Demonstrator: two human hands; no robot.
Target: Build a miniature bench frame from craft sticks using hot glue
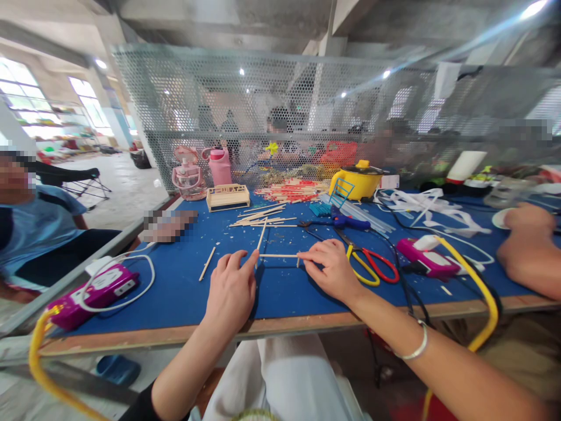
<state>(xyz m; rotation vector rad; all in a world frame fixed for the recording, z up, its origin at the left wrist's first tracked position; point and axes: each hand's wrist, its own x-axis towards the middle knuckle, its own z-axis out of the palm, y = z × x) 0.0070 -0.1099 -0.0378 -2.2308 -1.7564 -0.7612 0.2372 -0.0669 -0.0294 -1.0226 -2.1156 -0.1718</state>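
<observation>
On a blue-topped desk with a wooden edge (175,304), the right hand (331,267) is pinching the end of a thin pale wooden stick (279,255), which is lying parallel to the near edge, around its middle. The left hand (232,286), fingers bent, is touching a second, slanted pale wooden stick (262,237) where the two are meeting; whether it is gripping or just pressing, I cannot tell. Scissors with red and yellow handles (392,263) are lying just beside the right hand. A magenta-and-white power strip (94,295) is occupying the near left corner.
</observation>
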